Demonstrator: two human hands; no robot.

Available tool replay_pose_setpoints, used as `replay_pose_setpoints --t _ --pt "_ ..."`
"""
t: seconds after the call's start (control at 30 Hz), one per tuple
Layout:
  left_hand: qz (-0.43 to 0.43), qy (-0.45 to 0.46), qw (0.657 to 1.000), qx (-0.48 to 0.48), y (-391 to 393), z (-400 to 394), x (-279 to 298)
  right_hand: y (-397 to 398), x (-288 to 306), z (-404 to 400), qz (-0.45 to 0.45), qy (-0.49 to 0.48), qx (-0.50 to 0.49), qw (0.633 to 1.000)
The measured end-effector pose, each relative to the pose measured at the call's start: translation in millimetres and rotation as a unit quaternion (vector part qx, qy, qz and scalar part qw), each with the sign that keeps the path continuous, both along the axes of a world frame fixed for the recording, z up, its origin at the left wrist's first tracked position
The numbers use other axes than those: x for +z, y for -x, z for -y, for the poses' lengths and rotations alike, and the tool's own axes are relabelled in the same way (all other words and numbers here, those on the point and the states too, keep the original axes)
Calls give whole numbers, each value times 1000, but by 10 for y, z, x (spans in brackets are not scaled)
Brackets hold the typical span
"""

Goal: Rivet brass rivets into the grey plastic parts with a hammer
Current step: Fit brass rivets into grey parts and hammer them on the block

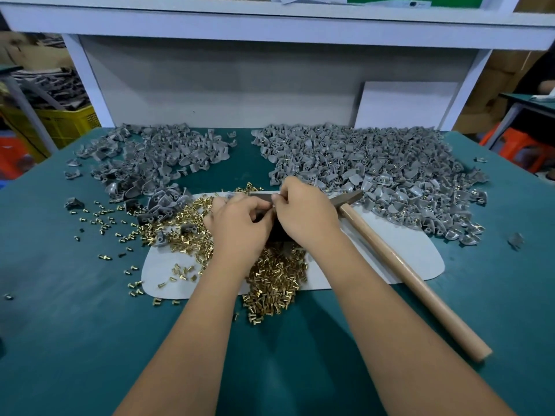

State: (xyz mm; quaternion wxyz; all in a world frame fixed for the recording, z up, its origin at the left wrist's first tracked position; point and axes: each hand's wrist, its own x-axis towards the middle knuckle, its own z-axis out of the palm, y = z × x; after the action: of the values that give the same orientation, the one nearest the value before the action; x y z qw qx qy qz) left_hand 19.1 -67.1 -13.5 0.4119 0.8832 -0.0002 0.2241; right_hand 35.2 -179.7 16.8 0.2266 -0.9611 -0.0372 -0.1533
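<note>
Both my hands meet over the middle of a pale grey mat (405, 250). My left hand (240, 223) has its fingers curled round a small grey plastic part that is mostly hidden. My right hand (303, 211) pinches something tiny at its fingertips against that part; it looks like a brass rivet. A dark block (277, 234) sits under the hands. The hammer (399, 259), with a wooden handle and a metal head, lies on the mat to the right, and no hand holds it. Loose brass rivets (276, 277) are heaped beneath my forearms.
A pile of grey plastic parts (156, 163) lies at the back left, and a larger pile with brass in them (375, 175) at the back right. Rivets are scattered on the green table (75, 325) at the left. A white shelf frame (270, 25) stands behind.
</note>
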Motion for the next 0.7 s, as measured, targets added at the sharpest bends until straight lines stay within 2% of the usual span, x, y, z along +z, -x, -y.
replay_pose_setpoints --t 0.17,0.33,0.53,0.7 --pt "1 -23 1000 -4 -12 6 26 -22 -20 -3 4 21 2 1000" --pt "-1 -37 999 6 -12 16 29 14 -97 -68 59 29 -6 998" --pt "-7 -40 999 5 -9 24 43 31 -162 -139 98 123 -16 987" --pt "-7 -41 999 2 5 22 63 5 -173 -180 81 161 -34 983"
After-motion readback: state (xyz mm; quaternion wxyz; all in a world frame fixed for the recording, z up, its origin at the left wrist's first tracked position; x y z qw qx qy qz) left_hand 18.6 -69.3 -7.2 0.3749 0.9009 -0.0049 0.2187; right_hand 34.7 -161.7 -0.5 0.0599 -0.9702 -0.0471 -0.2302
